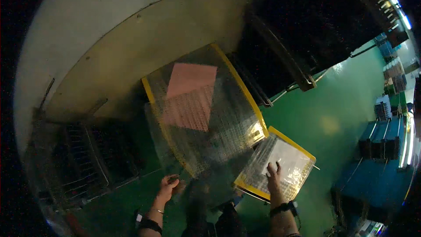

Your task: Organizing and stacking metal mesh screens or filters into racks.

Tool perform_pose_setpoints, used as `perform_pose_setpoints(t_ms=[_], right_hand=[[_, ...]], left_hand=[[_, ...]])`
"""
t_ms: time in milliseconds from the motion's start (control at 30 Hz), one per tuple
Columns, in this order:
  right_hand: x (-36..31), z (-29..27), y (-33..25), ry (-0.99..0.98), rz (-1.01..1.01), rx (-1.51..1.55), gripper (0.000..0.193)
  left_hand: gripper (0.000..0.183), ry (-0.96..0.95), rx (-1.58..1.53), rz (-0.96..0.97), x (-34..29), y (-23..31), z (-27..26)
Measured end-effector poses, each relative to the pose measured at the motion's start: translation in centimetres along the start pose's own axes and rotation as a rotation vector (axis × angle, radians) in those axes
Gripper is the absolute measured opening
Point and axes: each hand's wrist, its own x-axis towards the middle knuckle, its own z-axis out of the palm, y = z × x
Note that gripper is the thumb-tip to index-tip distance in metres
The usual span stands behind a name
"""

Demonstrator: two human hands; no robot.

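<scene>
My right hand [274, 174] is over a white sheet [283, 153] on a small yellow-edged stand [298, 146]. Its thumb and fingers are apart; whether they touch the sheet is hard to tell. My left hand [169, 185] is near the front left corner of a larger table [228, 120] with yellow-taped edges. Its fingers are curled together, and anything inside them is too dark to make out. On the larger table lies a flat pink sheet [191, 96], its nearer part looking striped under the mesh-like pattern that covers the surface.
Behind the table rises a pale wall [175, 22]. Dark racks [87, 158] stand at the left, and a dark frame [285, 52] is at the back right. Green floor [337, 105] stretches right toward blue-covered stacks [368, 184]. My feet [232, 204] are below.
</scene>
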Motion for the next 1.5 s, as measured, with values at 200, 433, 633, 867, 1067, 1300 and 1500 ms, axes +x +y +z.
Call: perform_pose_setpoints(t_ms=[200,433,633,867,1067,1300,1500], right_hand=[[9.1,2.5,0.8,-0.581,0.134,-0.187,0.051],[7.4,6.1,3.6,-0.668,0.137,-0.453,0.035],[-6.8,9.4,-5.2,-0.558,-0.525,-0.493,0.040],[-7.6,5.2,-3.3,-0.566,-0.153,-0.406,0.052],[-8.4,5.1,-6.7,-0.529,-0.269,-0.649,0.029],[-6.9,-4.6,-4.6,-0.053,-0.436,-0.513,0.027],[-10.4,-12.7,-3.1,0.148,-0.426,-0.593,0.023]], left_hand=[[0.022,-0.053,-0.045,-0.220,-0.2,2.1,0.2],[0.035,-0.051,0.326,0.019,-0.3,-0.7,-0.9],[0.047,0.000,0.833,0.441,-4.1,-3.8,11.2],[0.054,0.153,2.597,1.144,-11.0,2.3,22.9],[0.054,-0.548,1.008,0.713,-8.5,-2.7,24.2],[0.072,-0.294,1.195,0.901,-1.8,-1.4,20.9],[0.074,0.107,1.796,1.002,5.8,-2.0,19.0]])
